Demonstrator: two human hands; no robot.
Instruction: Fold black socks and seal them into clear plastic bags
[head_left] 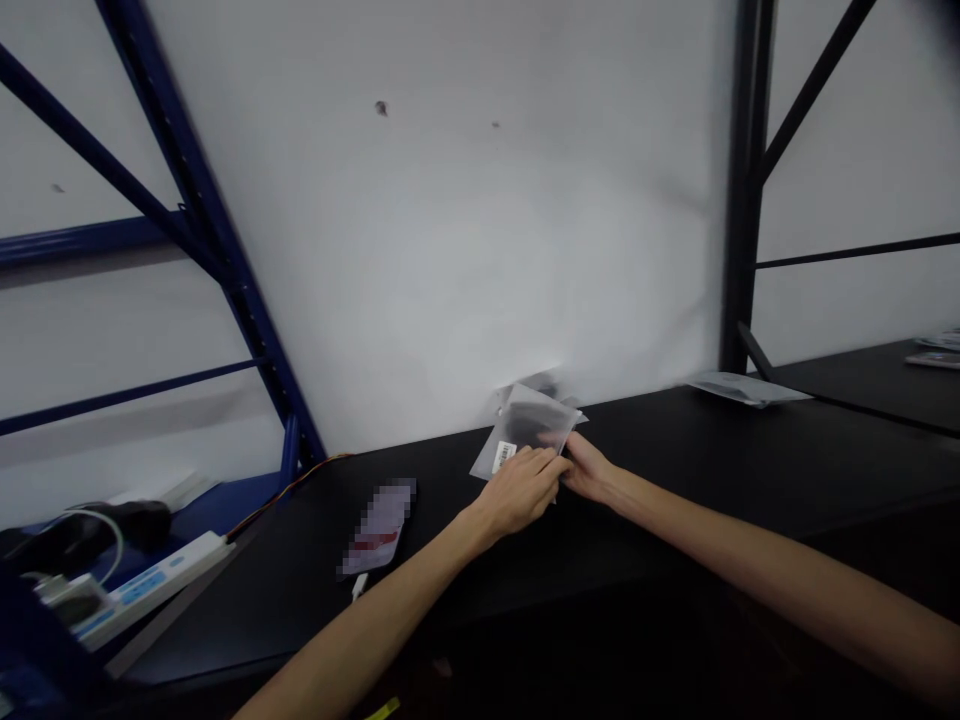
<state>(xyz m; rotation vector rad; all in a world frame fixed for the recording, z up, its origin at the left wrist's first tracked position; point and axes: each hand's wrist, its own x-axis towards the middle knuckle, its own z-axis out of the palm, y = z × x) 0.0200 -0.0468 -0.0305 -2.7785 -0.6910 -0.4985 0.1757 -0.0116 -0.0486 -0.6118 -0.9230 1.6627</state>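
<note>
Pinching the lower edge of a clear plastic bag (531, 420) at the back edge of the worktop (675, 480), the left hand (521, 490) and right hand (589, 470) keep their fingers pressed together, though a slip on the slick film could send it against the wall (390, 250).

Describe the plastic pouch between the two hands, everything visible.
The translucent plastic pouch is a flat rectangular bag, with something dark showing through it; what that is cannot be told. A white barcode label sits near its lower left corner. The left hand and right hand touch its lower edge, and it sits tilted over the black tabletop, near the white wall.
</note>
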